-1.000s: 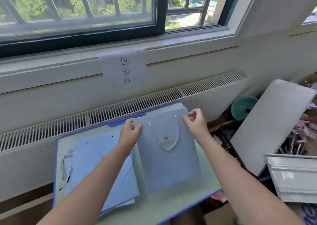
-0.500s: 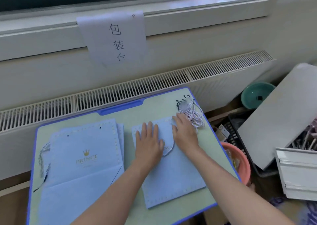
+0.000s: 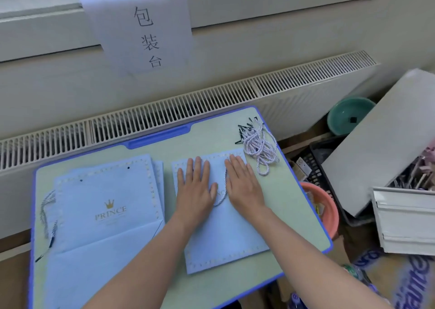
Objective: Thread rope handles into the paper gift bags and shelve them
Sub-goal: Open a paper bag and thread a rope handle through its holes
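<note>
A light blue paper gift bag [image 3: 226,235] lies flat on the right half of the small table [image 3: 211,139]. Its white twisted rope handle [image 3: 223,191] loops over the bag's face between my hands. My left hand [image 3: 195,188] and my right hand [image 3: 243,184] press flat on the bag's upper part, fingers straight. A stack of flat blue bags [image 3: 106,214] printed "PRINCE" with a gold crown lies on the table's left half. A bundle of loose rope handles [image 3: 259,146] with black tips sits at the table's far right corner.
A loose rope [image 3: 47,217] hangs by the table's left edge. A radiator grille [image 3: 164,111] runs behind, with a paper sign [image 3: 143,28] above. To the right are a pink basin [image 3: 324,210], a green bowl [image 3: 348,115], a grey board [image 3: 381,139] and a black crate [image 3: 315,158].
One second ago both hands held the bag upright by its top corners. It was then laid flat, and both palms now press it down; the view has tilted downward.
</note>
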Motion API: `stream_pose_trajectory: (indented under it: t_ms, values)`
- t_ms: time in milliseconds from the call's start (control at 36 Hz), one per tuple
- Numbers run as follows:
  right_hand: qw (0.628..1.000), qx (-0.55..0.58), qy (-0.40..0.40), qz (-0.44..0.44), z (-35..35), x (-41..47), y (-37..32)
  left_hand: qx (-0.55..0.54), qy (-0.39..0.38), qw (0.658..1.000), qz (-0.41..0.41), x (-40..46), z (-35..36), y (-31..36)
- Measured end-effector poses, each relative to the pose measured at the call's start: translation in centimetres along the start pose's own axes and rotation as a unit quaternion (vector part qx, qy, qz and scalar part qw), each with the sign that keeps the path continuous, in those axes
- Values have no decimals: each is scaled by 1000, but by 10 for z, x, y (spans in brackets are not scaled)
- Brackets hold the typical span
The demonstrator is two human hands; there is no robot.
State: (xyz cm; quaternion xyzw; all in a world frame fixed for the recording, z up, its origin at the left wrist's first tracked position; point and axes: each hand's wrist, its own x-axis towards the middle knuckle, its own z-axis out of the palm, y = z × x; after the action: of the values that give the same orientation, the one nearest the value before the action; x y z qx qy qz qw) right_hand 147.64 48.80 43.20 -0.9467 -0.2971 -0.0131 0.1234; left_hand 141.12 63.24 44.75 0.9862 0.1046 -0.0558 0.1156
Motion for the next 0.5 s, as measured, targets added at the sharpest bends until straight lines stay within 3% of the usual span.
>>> stream_pose_trajectory:
  t_ms: [278,417,500]
  values:
    - [1000,11,-18,18,4,-4,-9,20,27,999,-9,-5,9,-6]
    - [998,51,8,44,-5,-14,-19,-17,112,994,-1,-23,6,7]
    - [996,70,11,51,-4,-29,-22,-32,124,991,27,-42,11,19]
